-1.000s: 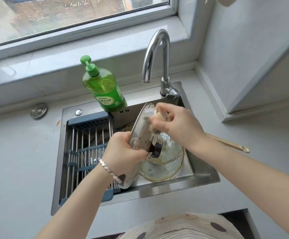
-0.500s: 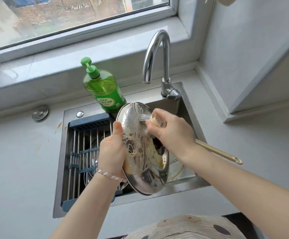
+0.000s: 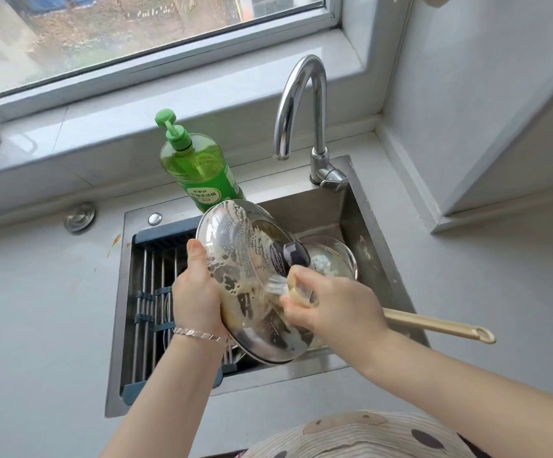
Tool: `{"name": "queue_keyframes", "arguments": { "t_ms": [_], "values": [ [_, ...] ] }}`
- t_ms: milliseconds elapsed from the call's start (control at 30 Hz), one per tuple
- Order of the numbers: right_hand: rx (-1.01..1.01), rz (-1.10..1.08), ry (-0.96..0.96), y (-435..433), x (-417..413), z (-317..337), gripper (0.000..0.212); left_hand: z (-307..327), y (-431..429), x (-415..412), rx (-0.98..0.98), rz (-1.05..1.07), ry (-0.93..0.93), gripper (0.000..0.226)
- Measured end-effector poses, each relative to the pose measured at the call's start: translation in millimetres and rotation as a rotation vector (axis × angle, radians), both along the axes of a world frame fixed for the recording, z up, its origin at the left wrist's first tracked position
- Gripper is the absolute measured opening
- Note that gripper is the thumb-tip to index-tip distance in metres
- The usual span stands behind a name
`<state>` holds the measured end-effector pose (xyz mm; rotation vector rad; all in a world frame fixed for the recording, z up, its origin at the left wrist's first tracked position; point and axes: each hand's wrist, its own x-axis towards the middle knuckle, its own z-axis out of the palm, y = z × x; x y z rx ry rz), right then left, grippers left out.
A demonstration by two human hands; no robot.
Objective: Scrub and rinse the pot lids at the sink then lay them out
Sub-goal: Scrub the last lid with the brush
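The hands are both at work: the left hand (image 3: 199, 292) grips the left rim of the steel lid (image 3: 235, 259), and the right hand (image 3: 334, 312) is curled round the brush (image 3: 433, 328). Within the last second the lid, tilted over the sink (image 3: 301, 371), has turned its sudsy face up and the bristles have dropped from its upper edge to below the knob (image 3: 294, 254). Scrubbing seems well along, with rinsing still ahead. A glass lid (image 3: 333, 259) waits in the basin. A soap bottle (image 3: 199, 173) stands on the grey worktop (image 3: 37, 309) beneath a window (image 3: 136, 28).

Pale countertop (image 3: 37, 325), inset steel sink (image 3: 362, 233), green soap bottle (image 3: 202, 173) at its back rim, metal cap (image 3: 79, 217) beside
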<state>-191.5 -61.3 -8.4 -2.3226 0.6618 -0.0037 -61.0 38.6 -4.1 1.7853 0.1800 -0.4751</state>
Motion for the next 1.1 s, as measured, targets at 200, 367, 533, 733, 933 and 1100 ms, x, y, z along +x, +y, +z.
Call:
{"name": "queue_keyframes", "arguments": {
  "t_ms": [200,367,533,733,933,1100],
  "values": [
    [0.038,-0.101,-0.072,-11.2,15.4,-10.5,0.020,2.1,-7.1,3.4,0.033,0.067,-0.078,0.060],
    [0.181,-0.125,-0.046,-6.9,7.8,-9.0,0.014,8.9,-6.7,11.4,-0.012,0.085,-0.061,0.078],
    [0.077,-0.114,-0.129,-9.3,26.2,3.0,0.013,7.5,-10.8,1.0,-0.024,0.156,-0.045,0.052],
    [0.142,-0.119,-0.031,-5.4,8.5,1.1,0.016,10.6,-16.2,2.8,-0.046,0.347,0.009,0.052],
    [-0.318,-0.062,-0.282,15.3,17.0,4.6,0.026,26.4,-30.5,-4.1,-0.092,0.525,0.143,0.042],
    [-0.370,-0.095,-0.270,9.6,20.8,2.8,0.030,27.4,-30.6,-4.8,-0.091,0.574,0.227,0.042]
  ]
}}
